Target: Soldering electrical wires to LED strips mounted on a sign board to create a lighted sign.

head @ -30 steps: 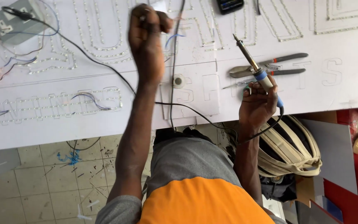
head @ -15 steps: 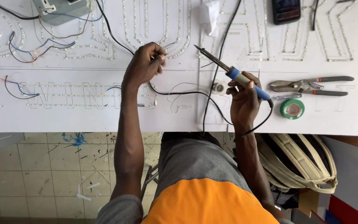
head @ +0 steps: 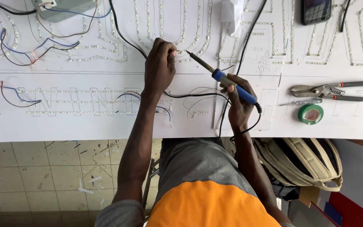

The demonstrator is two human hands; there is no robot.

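Observation:
My right hand [head: 237, 101] grips a soldering iron [head: 223, 79] with a blue handle, its metal tip pointing up-left toward my left hand. My left hand [head: 159, 66] is closed, pinching a thin wire against the white sign board [head: 85, 126] right at the iron's tip. The board carries outlined letters lined with rows of small lights. A black cable [head: 127, 40] runs under my left hand, and the iron's cord loops off the board's near edge by my right wrist.
To the right lie metal snips [head: 328, 90], a small screwdriver [head: 301, 102] and a green tape roll [head: 310, 114]. A phone [head: 316, 10] lies at the top right, a grey box [head: 61, 7] with wires at top left. A striped bag [head: 303, 162] rests below the board.
The view has shifted so the board sits lower and closer. My left hand has come down to the board, and the iron's tip has swung in to meet its fingers.

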